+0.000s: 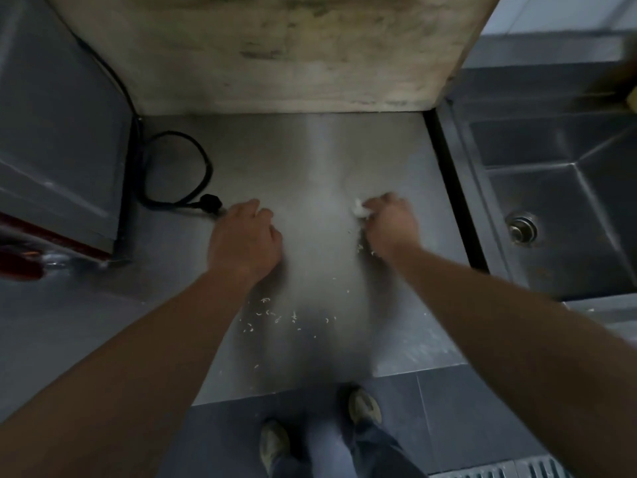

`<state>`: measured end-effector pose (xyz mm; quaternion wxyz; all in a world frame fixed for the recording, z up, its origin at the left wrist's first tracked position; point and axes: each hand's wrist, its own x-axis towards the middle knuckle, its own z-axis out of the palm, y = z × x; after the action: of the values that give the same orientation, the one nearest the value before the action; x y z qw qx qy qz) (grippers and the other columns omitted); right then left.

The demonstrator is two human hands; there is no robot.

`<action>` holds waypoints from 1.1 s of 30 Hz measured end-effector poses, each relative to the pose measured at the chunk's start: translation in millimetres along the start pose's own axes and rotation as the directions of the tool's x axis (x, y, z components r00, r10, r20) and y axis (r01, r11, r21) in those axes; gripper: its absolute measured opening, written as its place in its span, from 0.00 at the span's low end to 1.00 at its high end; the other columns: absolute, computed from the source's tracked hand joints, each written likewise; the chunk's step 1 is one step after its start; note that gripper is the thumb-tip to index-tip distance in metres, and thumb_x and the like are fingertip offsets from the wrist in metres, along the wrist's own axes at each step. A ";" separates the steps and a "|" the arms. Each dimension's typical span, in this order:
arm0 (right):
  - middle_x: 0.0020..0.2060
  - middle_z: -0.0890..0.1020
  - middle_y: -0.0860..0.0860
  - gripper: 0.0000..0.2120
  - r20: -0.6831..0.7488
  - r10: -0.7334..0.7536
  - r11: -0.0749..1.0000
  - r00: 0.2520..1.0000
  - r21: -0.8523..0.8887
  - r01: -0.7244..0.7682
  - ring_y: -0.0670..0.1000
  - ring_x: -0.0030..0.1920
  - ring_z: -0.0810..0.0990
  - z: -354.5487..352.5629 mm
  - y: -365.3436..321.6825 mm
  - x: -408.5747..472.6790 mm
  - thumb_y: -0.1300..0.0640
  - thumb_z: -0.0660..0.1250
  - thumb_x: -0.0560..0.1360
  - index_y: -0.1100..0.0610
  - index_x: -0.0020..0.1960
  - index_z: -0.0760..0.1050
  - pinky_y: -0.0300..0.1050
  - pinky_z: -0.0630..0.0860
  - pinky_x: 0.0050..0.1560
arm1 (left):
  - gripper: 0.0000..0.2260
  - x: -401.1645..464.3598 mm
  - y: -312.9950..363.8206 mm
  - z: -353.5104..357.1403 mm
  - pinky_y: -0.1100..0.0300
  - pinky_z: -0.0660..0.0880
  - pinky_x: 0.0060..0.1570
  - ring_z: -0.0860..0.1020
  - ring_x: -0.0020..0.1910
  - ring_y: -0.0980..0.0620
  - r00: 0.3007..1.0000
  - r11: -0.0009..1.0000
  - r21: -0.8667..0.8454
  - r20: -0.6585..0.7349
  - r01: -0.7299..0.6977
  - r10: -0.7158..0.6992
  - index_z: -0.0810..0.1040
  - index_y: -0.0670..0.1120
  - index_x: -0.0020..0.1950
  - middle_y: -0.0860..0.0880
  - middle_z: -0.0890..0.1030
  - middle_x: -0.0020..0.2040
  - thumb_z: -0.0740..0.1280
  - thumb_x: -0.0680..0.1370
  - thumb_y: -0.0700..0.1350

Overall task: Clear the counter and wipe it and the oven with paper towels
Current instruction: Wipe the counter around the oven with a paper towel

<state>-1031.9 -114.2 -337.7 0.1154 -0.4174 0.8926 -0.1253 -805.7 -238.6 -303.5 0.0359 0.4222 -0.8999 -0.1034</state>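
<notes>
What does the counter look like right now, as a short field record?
surface: steel counter, pale crumbs scattered near the front edge
right hand: grips a white paper towel wad on the counter
left hand: rests on the counter, fingers curled, grip unclear
left side: black cord with plug, beside the oven
right side: sink

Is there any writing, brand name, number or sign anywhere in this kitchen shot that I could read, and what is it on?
None can be read.
The oven at left shows plain grey metal, with no label visible.
The black plug and the sink drain might carry small markings, but they are too small and blurred to tell.
The board leaning at the back shows only stains, and the counter only scattered crumbs.
</notes>
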 end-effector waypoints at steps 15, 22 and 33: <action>0.52 0.82 0.56 0.15 -0.175 -0.133 0.961 0.976 0.218 0.170 0.58 0.54 0.78 -25.0 -2.5 -34.1 0.60 0.64 0.73 0.55 0.57 0.82 0.43 0.71 0.56 | 0.33 -36.0 12.8 65.9 0.36 0.36 0.75 0.29 0.77 0.41 0.941 0.991 0.132 0.333 0.021 -0.064 0.30 0.56 0.79 0.45 0.30 0.79 0.35 0.78 0.69; 0.54 0.77 0.59 0.12 -0.063 0.018 1.000 0.998 0.004 -0.017 0.62 0.57 0.76 -19.1 26.2 68.0 0.58 0.63 0.77 0.55 0.58 0.80 0.47 0.71 0.56 | 0.33 -35.1 13.7 69.1 0.36 0.38 0.75 0.33 0.79 0.41 0.963 0.988 0.151 0.262 0.030 -0.069 0.33 0.57 0.80 0.45 0.34 0.81 0.36 0.79 0.69; 0.52 0.81 0.52 0.15 0.089 -0.383 0.912 0.920 0.196 0.361 0.55 0.54 0.76 14.8 -7.6 -122.8 0.61 0.68 0.71 0.53 0.56 0.82 0.45 0.74 0.56 | 0.33 -33.4 14.3 62.5 0.35 0.37 0.75 0.32 0.78 0.41 0.934 0.989 0.141 0.347 0.043 -0.090 0.33 0.58 0.80 0.46 0.32 0.80 0.36 0.79 0.69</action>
<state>-945.1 -25.8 -336.8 0.1815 -0.5750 0.7732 -0.1966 -804.5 -194.3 -360.7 -0.1571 0.4287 -0.8816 -0.1193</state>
